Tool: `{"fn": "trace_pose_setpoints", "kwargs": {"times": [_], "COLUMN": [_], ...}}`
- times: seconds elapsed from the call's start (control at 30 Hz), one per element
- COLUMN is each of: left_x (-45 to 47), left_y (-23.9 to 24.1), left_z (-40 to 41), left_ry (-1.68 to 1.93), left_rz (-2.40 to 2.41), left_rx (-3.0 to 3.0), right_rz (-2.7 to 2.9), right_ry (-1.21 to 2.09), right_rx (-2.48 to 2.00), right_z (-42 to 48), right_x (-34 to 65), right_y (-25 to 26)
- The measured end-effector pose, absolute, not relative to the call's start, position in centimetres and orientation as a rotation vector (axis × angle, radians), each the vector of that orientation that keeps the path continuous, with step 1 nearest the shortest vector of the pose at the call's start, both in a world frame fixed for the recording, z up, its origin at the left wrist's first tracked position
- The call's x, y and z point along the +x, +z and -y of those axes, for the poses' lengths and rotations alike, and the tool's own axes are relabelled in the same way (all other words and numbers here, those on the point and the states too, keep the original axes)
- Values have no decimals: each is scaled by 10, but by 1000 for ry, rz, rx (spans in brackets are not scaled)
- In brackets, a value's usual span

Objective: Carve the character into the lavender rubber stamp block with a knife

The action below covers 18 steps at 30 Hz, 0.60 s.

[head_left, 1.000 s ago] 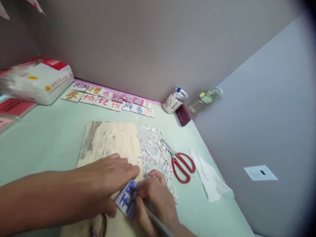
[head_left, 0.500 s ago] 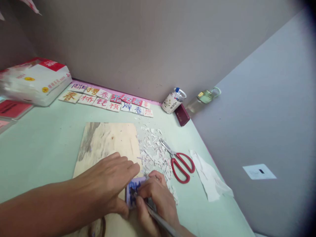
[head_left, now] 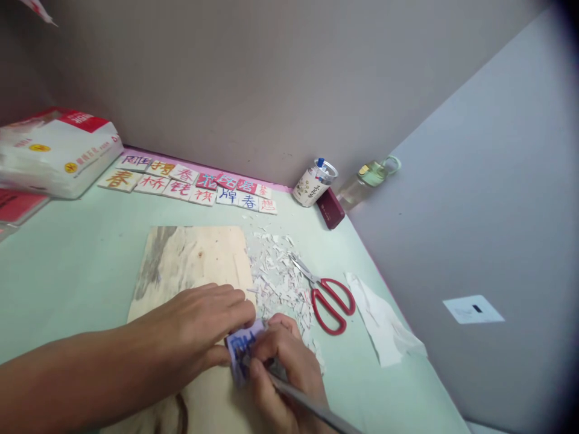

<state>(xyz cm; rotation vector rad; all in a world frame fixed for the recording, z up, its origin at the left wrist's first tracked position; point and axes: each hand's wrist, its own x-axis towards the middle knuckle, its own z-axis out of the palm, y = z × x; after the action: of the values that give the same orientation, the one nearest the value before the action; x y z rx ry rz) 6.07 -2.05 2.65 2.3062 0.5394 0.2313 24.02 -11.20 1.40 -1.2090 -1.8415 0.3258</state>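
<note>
Under my hands lies a small pale-purple carving block (head_left: 245, 337) with a blue character on it, partly covered by fingers. My left hand (head_left: 210, 325) grips the block's left edge, thumb below and fingers above. A slim grey metal carving knife (head_left: 312, 405) is pinched in my right hand (head_left: 287, 361), its tip at the block's marked face. Beneath both hands is a pale wooden board (head_left: 203, 259) with dark stains. White shavings (head_left: 283, 280) are heaped along the board's right side.
Red-handled scissors (head_left: 332, 304) and a crumpled white tissue (head_left: 380, 325) lie on the right. Character tiles (head_left: 154, 182) stand in two rows at the back. A labelled can (head_left: 313, 185), a dark red box (head_left: 331, 210), a green-lidded bottle (head_left: 364, 184) and a tissue pack (head_left: 72, 157) line the wall.
The view has shifted slightly. The block has turned a little within my left hand's grip, and the thumb has moved up along its edge. My right hand still holds the knife against it.
</note>
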Motion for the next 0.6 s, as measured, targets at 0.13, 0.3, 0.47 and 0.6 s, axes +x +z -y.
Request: {"fn": "trace_pose_setpoints", "kwargs": {"times": [0.13, 0.3, 0.47, 0.6], "left_x": [58, 58, 60, 60], "left_y": [19, 17, 32, 27], "left_z": [22, 21, 16, 16], "left_ry": [332, 372, 260, 291], "left_rz": [-540, -519, -469, -418], "left_rx": [2362, 2425, 2448, 2503], "right_rz": [2056, 2247, 2175, 2027], "right_ry": [12, -144, 15, 140], "right_rx": [-1071, -969, -988, -1040], "right_z": [114, 116, 111, 108], "right_x": [240, 245, 247, 247], "right_y": [4, 3, 8, 9]}}
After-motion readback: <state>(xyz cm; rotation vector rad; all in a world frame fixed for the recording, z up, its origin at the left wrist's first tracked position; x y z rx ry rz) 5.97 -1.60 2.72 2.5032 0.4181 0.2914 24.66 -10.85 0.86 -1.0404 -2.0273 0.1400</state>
